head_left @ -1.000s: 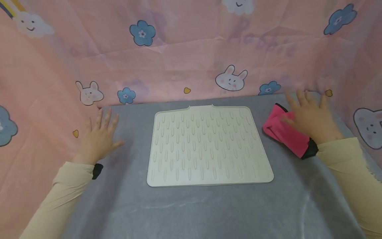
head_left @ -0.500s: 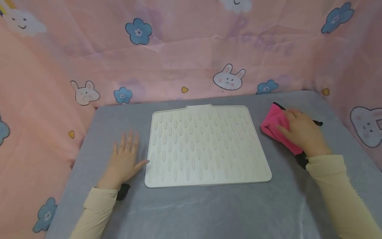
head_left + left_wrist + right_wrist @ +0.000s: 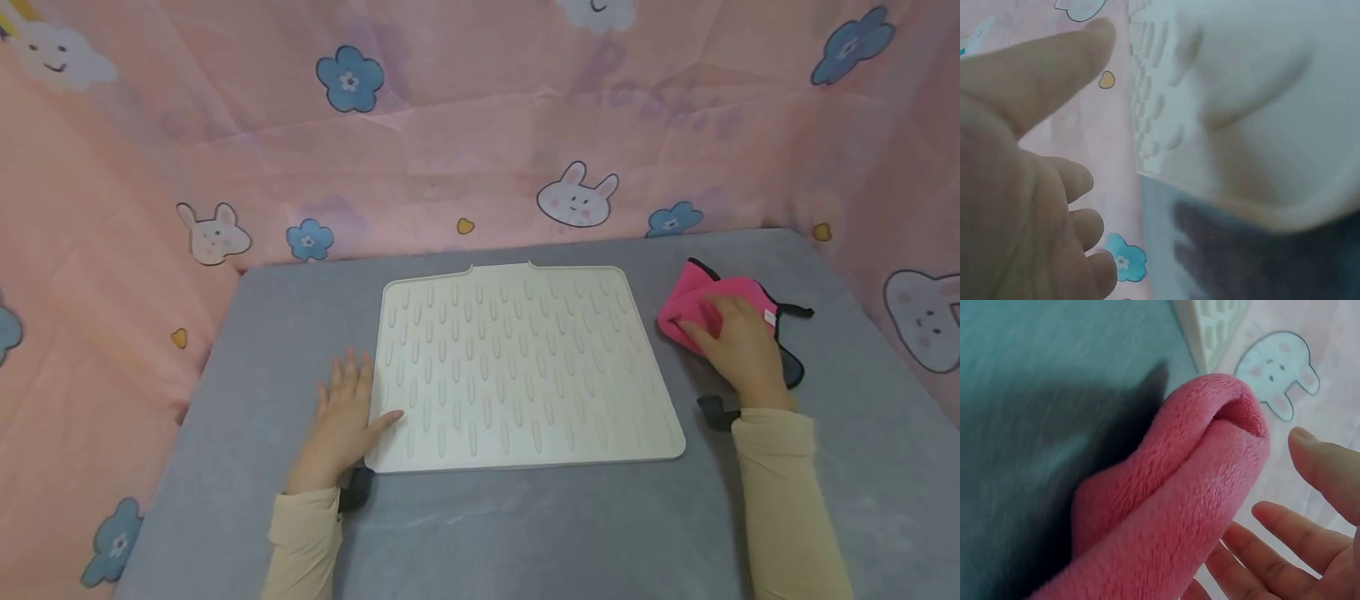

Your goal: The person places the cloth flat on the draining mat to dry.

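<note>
A cream-white mat with rows of raised oval ridges lies flat on the grey cloth. My left hand is held at its lower left edge, fingers straight and thumb spread over the mat; the left wrist view shows the hand raised clear of the mat's rim. To the right of the mat is a folded, fuzzy pink cloth with black edging, a black loop and a small white tag. My right hand hovers over this cloth, fingers loosely bent. In the right wrist view, thumb and fingers are apart beside the pink fold.
A grey cloth covers the table. Pink curtain with rabbits, flowers and clouds walls in the back and sides. Each wrist carries a small black device, such as the one near the pink cloth.
My left hand has come from the far left to the mat's left edge. My right hand has drawn back and left over the pink cloth, uncovering its tag and loop.
</note>
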{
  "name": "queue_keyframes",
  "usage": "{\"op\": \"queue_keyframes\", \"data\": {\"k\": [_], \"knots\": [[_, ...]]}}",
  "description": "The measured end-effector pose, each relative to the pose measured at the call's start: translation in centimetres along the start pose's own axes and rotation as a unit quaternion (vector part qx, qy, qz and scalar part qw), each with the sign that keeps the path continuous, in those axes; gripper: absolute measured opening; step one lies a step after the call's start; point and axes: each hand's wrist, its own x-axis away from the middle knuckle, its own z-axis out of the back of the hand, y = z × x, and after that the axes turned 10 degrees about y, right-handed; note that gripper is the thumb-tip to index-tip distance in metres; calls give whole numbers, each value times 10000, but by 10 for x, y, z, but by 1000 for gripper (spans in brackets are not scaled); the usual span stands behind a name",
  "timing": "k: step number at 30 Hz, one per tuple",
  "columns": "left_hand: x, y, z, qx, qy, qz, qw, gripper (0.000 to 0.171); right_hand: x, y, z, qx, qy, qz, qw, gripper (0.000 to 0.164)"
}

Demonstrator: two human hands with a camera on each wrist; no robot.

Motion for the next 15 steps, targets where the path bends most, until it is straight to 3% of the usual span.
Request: {"op": "queue_keyframes", "data": {"k": [6, 12, 15], "knots": [[3, -7, -8, 112, -210, 104, 9997, 79, 1, -7, -10, -361, -119, -206, 9991, 58], [1, -11, -16, 92, -283, -200, 9994, 69, 5, -3, -10, -377, -125, -552, 9977, 61], [1, -12, -18, 102, -228, -316, 9992, 64, 5, -1, -11, -407, -1, -531, 9978, 59]]}}
